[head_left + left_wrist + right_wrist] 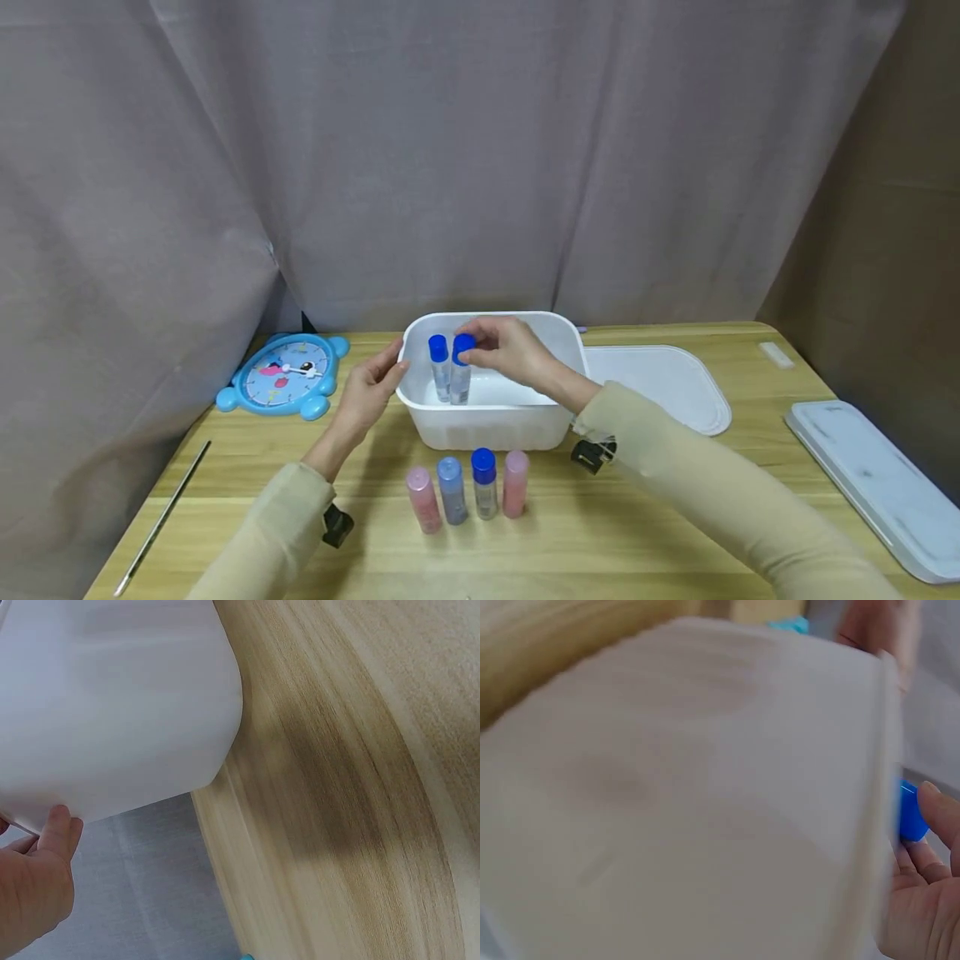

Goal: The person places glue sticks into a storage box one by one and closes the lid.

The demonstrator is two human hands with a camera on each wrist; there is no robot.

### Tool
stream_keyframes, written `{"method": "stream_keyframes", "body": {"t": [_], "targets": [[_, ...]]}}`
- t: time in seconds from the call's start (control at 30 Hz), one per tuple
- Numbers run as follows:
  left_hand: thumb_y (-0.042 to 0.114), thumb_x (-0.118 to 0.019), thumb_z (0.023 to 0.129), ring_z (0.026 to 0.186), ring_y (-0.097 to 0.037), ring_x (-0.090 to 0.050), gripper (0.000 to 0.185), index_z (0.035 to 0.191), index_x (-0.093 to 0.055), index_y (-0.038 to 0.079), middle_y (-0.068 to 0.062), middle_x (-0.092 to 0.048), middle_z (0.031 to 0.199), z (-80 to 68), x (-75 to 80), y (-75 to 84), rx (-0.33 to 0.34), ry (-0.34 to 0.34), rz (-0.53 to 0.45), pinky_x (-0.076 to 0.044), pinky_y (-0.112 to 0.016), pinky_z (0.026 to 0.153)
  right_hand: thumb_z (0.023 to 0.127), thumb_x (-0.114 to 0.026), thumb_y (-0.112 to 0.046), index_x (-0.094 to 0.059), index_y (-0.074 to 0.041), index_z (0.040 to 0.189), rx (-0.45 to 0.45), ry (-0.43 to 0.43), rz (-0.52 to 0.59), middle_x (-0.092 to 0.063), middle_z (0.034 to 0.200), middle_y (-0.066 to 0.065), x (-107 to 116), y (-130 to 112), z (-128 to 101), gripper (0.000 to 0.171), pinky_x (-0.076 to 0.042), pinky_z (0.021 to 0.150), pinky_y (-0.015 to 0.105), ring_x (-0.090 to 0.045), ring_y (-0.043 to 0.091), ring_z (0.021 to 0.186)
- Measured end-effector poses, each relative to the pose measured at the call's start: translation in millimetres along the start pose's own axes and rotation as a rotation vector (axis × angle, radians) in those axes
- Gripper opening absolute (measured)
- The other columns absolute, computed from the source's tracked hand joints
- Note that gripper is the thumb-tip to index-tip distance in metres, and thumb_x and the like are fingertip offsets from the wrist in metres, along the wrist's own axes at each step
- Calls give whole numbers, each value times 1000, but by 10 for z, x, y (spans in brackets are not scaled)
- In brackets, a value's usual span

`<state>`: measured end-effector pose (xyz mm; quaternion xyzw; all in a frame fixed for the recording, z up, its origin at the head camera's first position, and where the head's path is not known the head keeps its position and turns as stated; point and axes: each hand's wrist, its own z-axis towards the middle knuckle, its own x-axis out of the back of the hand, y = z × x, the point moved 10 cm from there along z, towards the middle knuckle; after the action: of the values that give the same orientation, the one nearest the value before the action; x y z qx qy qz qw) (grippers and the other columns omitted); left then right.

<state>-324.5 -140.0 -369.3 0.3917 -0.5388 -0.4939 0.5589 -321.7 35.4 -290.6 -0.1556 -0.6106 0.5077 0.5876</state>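
Observation:
A white plastic storage box [491, 429] stands on the table. My left hand [367, 396] pinches its left rim; in the left wrist view, fingers [56, 832] lie against the box's outer wall [127, 712]. Inside the box, my right hand [513, 350] holds a small clear bottle [460, 383] by its blue cap [911, 814]. Just left of it, another blue-capped clear bottle [441, 379] stands upright. In front of the box is a row of small bottles: a pink one [424, 500], a light blue one [452, 492], a blue-capped clear one [485, 485] and another pink one [515, 485].
A white lid [660, 387] lies right of the box, partly behind it. Further right are a long white case [881, 483] and a small white block [776, 355]. To the left lie a blue toy clock [285, 375] and a thin rod [163, 517]. Grey curtain [450, 167] hangs behind.

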Motion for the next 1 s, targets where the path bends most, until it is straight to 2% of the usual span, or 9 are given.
{"method": "stream_keyframes", "body": {"t": [0.1,0.23,0.47,0.67,0.77,0.83,0.9,1.0], "targets": [[14,-51,98,131,-27,-42,47,141,-39,0,-16,-40,145,1,-13,-1,-13,-2,3,-41,-33,102,82,-71,-5,-66,1,110,-11,-55,-36,-70,98,12,-237,66,76,28,-56,77,24,-65,17,87],[14,-51,98,130,-27,-42,48,141,-39,0,-16,-40,145,-1,-8,5,-33,1,15,-41,-32,102,82,-71,-3,-66,2,110,-23,-115,-62,-70,98,12,-430,111,130,28,-56,79,24,-66,19,90],[13,-51,97,129,-27,-44,47,141,-39,1,-16,-42,143,-4,1,4,-37,13,23,-43,-32,101,81,-71,-2,-67,2,108,-6,-148,-93,-70,97,13,-575,152,177,28,-56,80,23,-67,21,92],[13,-51,97,128,-28,-45,47,141,-40,1,-16,-43,143,-14,-9,-2,-38,18,30,-43,-34,102,83,-70,-3,-64,4,113,13,-213,-120,-69,105,16,-679,156,163,32,-55,84,23,-66,24,97],[12,-52,97,128,-27,-46,47,141,-41,1,-16,-43,142,-22,-8,-2,-38,21,24,-42,-34,102,84,-69,-4,-60,5,119,32,-228,-118,-65,115,18,-647,104,122,37,-54,88,25,-65,26,103],[12,-51,97,128,-27,-46,46,141,-40,1,-16,-43,143,-26,-8,-4,-31,21,22,-42,-34,102,85,-68,-3,-58,6,122,62,-206,-104,-63,120,20,-549,28,63,40,-53,90,28,-63,28,106],[13,-51,97,128,-26,-45,47,141,-40,2,-15,-42,144,-24,-6,-8,-21,18,19,-42,-33,102,86,-66,-3,-58,6,122,104,-155,-76,-62,119,21,-389,-62,-39,38,-53,91,30,-63,29,106],[16,-51,98,129,-27,-44,47,142,-40,3,-14,-41,145,-16,3,2,-14,13,26,-42,-34,102,86,-66,-2,-62,3,116,158,-52,-13,-67,111,18,-112,-163,-300,31,-55,86,29,-65,26,100]]}}
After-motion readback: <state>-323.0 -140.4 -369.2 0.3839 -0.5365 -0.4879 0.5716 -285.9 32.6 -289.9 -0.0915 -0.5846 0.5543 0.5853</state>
